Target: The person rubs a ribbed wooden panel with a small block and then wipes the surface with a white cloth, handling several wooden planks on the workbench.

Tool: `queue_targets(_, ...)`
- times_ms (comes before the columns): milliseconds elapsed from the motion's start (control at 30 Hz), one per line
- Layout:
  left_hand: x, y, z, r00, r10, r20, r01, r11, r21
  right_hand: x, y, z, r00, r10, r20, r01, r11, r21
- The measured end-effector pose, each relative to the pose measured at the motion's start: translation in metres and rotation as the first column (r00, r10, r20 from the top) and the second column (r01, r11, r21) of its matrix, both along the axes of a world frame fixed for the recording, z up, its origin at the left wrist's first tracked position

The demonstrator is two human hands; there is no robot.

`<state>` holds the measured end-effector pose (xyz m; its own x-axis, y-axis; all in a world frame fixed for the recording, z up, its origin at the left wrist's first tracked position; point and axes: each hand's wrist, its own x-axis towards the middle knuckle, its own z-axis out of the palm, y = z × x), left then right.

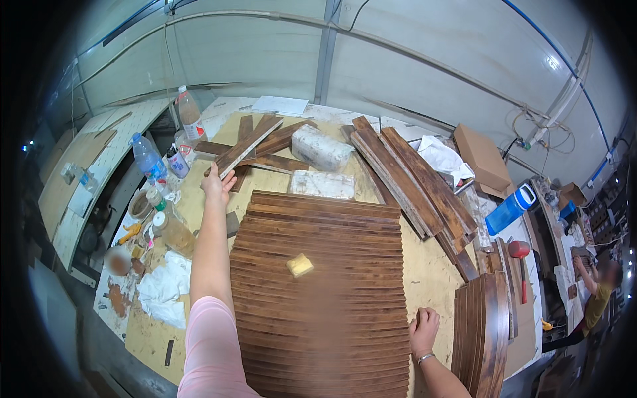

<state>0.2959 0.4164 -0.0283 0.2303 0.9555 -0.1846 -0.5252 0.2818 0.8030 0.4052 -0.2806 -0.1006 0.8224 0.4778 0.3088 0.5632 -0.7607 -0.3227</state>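
The left hand (217,184) stretches far out to about eleven o'clock and grasps the near end of a dark wooden slat (244,147) lying in the loose pile of slats (279,142) at the far edge of the bench (431,265). The right hand (423,330) rests at about four o'clock, fingers curled loosely on the right edge of the laid-out row of slats (318,292), holding nothing. A small yellow block (300,265) sits on that row near its middle.

By the look of it, the step in hand is picking one slat from the pile; the next move calls for lifting it free of its crossed neighbours and drawing it toward the row.

At nine to ten o'clock stand plastic bottles (149,161); a glass jar (174,230) holds pale liquid. At two o'clock a brown cardboard box (483,157) sits closed, contents hidden, and a blue jug (509,209) stands just below it.
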Motion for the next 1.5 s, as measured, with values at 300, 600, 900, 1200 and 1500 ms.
queue_targets(300, -0.029, -0.033, -0.003, 0.991, 0.001, -0.133, -0.014, 0.995, -0.096, 0.001, -0.003, -0.006, 1.000, -0.012, 0.010, 0.012, 1.000, -0.011)
queue_targets(600, -0.023, -0.223, 0.005, 0.703, -0.410, -0.581, 0.671, 0.654, 0.349, 0.000, 0.000, 0.001, 1.000, -0.016, -0.013, 0.016, 1.000, -0.001)
queue_targets(900, -0.056, -0.314, 0.024, 0.361, 0.303, -0.882, 0.870, 0.232, 0.435, -0.001, -0.001, 0.003, 0.999, -0.028, -0.040, 0.028, 1.000, 0.000)
queue_targets(1200, -0.058, -0.313, 0.021, 0.355, 0.291, -0.889, 0.859, 0.273, 0.433, 0.001, -0.001, 0.003, 0.998, -0.033, -0.048, 0.033, 0.999, 0.001)
queue_targets(1500, -0.049, -0.278, 0.010, 0.647, -0.586, -0.487, 0.730, 0.661, 0.174, 0.023, 0.000, 0.000, 0.992, 0.013, -0.123, 0.003, 0.992, 0.126)
